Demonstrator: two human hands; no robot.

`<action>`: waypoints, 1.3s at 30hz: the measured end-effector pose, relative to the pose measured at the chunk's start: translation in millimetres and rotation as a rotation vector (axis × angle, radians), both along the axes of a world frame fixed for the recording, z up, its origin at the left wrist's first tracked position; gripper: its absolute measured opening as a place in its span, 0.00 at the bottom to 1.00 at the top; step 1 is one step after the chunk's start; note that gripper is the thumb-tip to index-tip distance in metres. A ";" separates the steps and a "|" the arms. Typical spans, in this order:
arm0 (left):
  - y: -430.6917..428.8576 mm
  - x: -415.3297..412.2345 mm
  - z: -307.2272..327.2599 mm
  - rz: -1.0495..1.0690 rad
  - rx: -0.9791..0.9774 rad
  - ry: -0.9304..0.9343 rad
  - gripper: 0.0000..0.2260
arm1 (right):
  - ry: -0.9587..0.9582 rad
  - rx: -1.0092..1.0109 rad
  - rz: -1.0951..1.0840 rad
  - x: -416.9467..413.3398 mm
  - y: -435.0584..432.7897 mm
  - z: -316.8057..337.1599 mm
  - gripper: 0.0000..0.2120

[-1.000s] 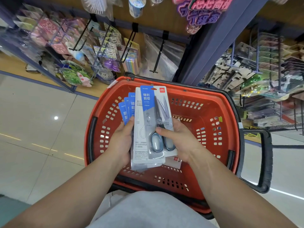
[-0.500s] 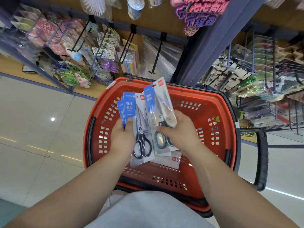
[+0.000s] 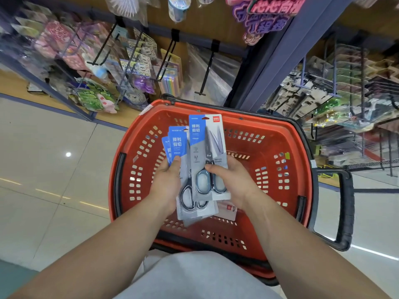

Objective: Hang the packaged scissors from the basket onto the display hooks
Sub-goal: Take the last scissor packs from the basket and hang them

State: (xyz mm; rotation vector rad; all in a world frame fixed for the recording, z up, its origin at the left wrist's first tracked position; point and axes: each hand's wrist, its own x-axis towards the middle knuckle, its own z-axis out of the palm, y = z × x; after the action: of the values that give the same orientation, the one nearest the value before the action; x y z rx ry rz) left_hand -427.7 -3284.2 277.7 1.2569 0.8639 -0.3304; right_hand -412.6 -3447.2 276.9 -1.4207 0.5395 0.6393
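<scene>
I judged hanging not begun: left hand [image 3: 166, 186] pinched the fanned scissor packs [image 3: 178, 143] under its thumb, right hand [image 3: 236, 182] pinched the front pack [image 3: 206, 145], display hooks [image 3: 206, 70] well beyond the fingertips.

Both bare forearms reach forward, converging. Left hand [image 3: 166, 184] grips fanned packs [image 3: 177, 145], thumb pressed on top. Right hand [image 3: 236, 182] pinches front pack [image 3: 207, 139], thumb across its face, fingers behind.

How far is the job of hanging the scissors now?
Done: several packs are lifted out of the basket. In hand: the left hand holds a fanned stack, the right hand pinches one pack apart. Left: no pack hangs on the display hooks yet; another white pack lies in the basket.
</scene>
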 end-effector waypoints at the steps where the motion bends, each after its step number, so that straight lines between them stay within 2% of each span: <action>1: 2.4 1.0 -0.4 0.019 0.004 -0.004 0.10 | -0.002 -0.024 0.027 -1.6 -0.5 -1.7 0.14; 5: 12.9 0.2 -8.4 0.104 -0.030 0.034 0.10 | 0.000 -0.076 0.303 -9.7 5.5 -0.1 0.19; 9: 25.2 -7.3 -18.2 0.038 -0.176 0.010 0.22 | -0.054 -0.141 0.496 -15.7 29.3 -8.6 0.33; 10: 29.3 -9.0 -20.7 0.006 -0.151 -0.010 0.23 | -0.077 -0.166 0.508 -15.5 33.6 -13.4 0.35; 13: 46.8 -12.1 -31.8 -0.048 -0.095 -0.030 0.25 | -0.070 -0.116 0.589 -11.7 42.4 -34.9 0.32; 15: 58.7 -9.4 -39.9 -0.064 -0.039 -0.034 0.21 | 0.040 -0.090 0.563 -5.3 42.0 -58.1 0.34; 16: 64.2 -6.8 -42.5 -0.051 0.012 -0.025 0.18 | 0.081 -0.115 0.513 -0.3 38.7 -73.9 0.30; 18: 74.8 -2.0 -46.7 -0.014 0.102 -0.003 0.17 | 0.122 -0.291 0.480 10.6 24.0 -108.2 0.24; 20: 81.5 1.7 -47.2 -0.014 0.146 -0.002 0.20 | 0.105 -0.479 0.573 22.6 8.1 -138.8 0.23; 24: 91.5 3.5 -48.1 -0.045 0.224 -0.007 0.18 | 0.113 -0.605 0.745 35.4 7.3 -182.2 0.23; 28: 91.4 4.4 -49.1 -0.068 0.238 0.022 0.18 | 0.095 -0.793 0.874 28.8 19.3 -242.4 0.33; 31: 88.8 6.3 -47.2 -0.060 0.238 0.050 0.18 | 0.081 -0.908 0.907 21.8 29.0 -248.4 0.21; 33: 87.3 7.7 -45.7 -0.064 0.231 0.068 0.19 | 0.100 -0.847 0.914 22.0 33.1 -239.2 0.15; 35: 85.2 7.8 -43.3 -0.065 0.201 0.065 0.18 | 0.120 -0.753 0.902 24.6 28.9 -227.1 0.15; 37: 82.8 6.5 -41.5 -0.058 0.167 0.063 0.19 | 0.128 -0.644 0.827 32.2 20.0 -196.1 0.17; 39: 80.2 5.0 -42.1 -0.029 0.138 0.071 0.20 | 0.087 -0.527 0.701 39.3 4.2 -154.1 0.13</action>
State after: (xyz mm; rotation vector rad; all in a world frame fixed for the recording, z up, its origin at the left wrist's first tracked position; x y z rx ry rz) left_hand -422.8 -3204.0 235.6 1.3935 0.9429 -0.3450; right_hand -373.3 -3442.9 122.8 -2.1147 0.2704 1.1761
